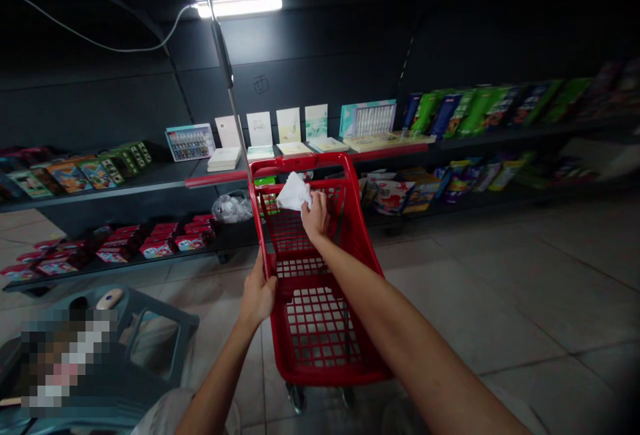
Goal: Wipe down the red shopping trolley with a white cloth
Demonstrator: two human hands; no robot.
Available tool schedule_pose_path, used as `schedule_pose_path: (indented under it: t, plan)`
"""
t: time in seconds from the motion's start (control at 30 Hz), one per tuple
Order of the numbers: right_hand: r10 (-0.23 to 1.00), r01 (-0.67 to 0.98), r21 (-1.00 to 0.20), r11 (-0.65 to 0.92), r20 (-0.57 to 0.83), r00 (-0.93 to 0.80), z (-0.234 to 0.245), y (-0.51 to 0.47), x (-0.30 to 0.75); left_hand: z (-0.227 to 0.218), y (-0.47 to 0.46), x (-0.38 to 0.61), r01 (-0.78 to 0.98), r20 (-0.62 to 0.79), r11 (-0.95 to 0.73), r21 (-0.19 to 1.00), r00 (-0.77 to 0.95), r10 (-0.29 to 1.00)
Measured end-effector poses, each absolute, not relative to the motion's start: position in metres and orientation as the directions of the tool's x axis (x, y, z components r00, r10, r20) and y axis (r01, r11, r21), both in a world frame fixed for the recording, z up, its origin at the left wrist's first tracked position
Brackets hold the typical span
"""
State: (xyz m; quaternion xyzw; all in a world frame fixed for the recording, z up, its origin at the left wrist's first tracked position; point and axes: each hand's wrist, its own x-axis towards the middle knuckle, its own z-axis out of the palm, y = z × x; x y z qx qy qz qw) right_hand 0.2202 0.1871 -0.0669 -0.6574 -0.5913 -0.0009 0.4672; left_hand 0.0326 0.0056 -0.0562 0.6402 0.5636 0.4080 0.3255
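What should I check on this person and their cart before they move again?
1. Left hand on the red cart: ok, it grips the cart's side.
2. Right hand on the white paper: ok, its fingers hold the crumpled paper above the cart.
3. Cart wheel on the floor: ok, it rests on the tiles.
4. Stool away from the cart: ok, it stands apart to the left.
5. Cart away from the shelf: cannot tell, the gap doesn't show from this angle.
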Motion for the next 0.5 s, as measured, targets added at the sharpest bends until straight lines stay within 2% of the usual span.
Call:
schedule_pose_path:
  t: [0.1, 0.23, 0.37, 0.5]
  plan:
    - [0.778, 0.771, -0.628, 0.106, 0.535, 0.329, -0.058, 0.194, 0.235, -0.057, 0.006, 0.033, 0.454, 0.167, -0.152, 0.878, 0.009, 0.986]
    - [0.877, 0.864, -0.504, 0.007, 0.418, 0.237, -0.092, 0.191, 0.250, -0.060, 0.008, 0.033, 0.468, 0.158, -0.141, 0.872, 0.003, 0.988]
    - [0.968, 0.931, -0.364, -0.020, 0.226, 0.109, -0.139, 0.179, 0.252, -0.061, 0.009, 0.033, 0.473, 0.160, -0.148, 0.868, 0.015, 0.987]
    - [0.989, 0.930, -0.339, -0.140, -0.007, 0.147, -0.164, 0.171, 0.249, -0.061, 0.008, 0.033, 0.466, 0.164, -0.154, 0.871, 0.020, 0.986]
